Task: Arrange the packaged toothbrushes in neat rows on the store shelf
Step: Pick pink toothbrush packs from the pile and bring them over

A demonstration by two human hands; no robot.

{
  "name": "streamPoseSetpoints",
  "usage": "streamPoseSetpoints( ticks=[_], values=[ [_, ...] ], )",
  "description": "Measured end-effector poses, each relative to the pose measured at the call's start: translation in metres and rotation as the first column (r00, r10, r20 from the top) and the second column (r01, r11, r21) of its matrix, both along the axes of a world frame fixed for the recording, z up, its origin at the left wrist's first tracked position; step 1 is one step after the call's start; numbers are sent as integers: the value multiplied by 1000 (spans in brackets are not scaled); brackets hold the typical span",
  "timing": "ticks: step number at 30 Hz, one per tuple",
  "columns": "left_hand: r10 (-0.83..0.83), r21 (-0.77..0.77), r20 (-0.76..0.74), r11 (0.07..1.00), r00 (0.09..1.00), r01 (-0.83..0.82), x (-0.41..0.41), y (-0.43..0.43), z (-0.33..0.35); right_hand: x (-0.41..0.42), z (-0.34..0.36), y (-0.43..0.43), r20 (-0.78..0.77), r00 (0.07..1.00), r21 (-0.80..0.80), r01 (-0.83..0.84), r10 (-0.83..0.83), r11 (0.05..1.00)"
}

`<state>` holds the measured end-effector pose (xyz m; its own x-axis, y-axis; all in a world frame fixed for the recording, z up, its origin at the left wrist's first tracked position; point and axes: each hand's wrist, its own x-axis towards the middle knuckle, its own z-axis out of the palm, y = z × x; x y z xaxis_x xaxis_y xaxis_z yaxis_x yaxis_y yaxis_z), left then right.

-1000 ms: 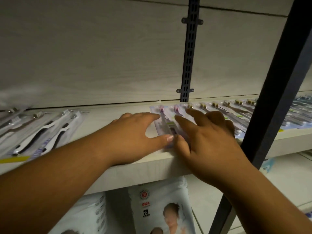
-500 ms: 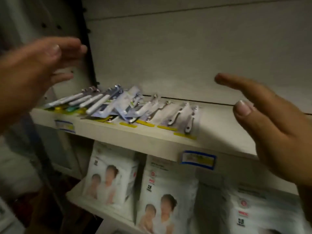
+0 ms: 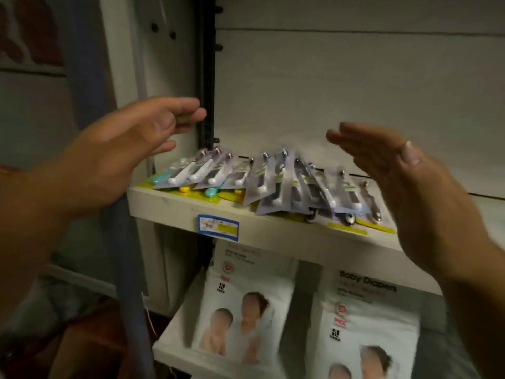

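Several packaged toothbrushes (image 3: 276,184) lie in a loose, overlapping pile on the pale store shelf (image 3: 175,206), some tilted across each other. The packs at the left end (image 3: 191,173) hold white and teal handles over yellow cards. My left hand (image 3: 131,149) hovers in the air left of the pile, fingers apart, holding nothing. My right hand (image 3: 404,187) is raised to the right of the pile, palm facing left, fingers straight, also empty. Neither hand touches the packs.
A blue-and-yellow price label (image 3: 218,227) sticks on the shelf's front edge. Baby diaper packs (image 3: 246,305) stand on the lower shelf. A dark slotted upright (image 3: 206,77) runs behind the pile's left end. A blue-grey post (image 3: 128,269) stands in front at the left.
My view swung from the right-hand row, where both hands pressed on packs, to this messy pile at the left. Both hands lifted off and now hover on either side of the pile.
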<state>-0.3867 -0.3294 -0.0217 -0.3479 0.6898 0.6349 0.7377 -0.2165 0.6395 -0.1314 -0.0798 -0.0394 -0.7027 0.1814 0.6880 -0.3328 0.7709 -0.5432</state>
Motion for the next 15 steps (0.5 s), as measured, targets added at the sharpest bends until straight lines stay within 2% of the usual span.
streamPoseSetpoints(
  ticks=[6, 11, 13, 15],
  values=[
    [-60, -16, 96, 998, 994, 62, -42, 3, -10, -27, -3, -29, 55, 990, 29, 125, -126, 992],
    [62, -48, 156, 997, 986, -55, -65, 8, -27, -53, -1, -43, 105, 976, 59, 184, -190, 981],
    [191, -154, 54, 971, 980, -181, -64, 7, -29, -64, -4, -47, 108, 975, 83, 183, -192, 980],
    [256, -359, -167, 884, 952, -301, -54, 10, -30, -72, -8, -49, 97, 977, 90, 182, -191, 979]
  ],
)
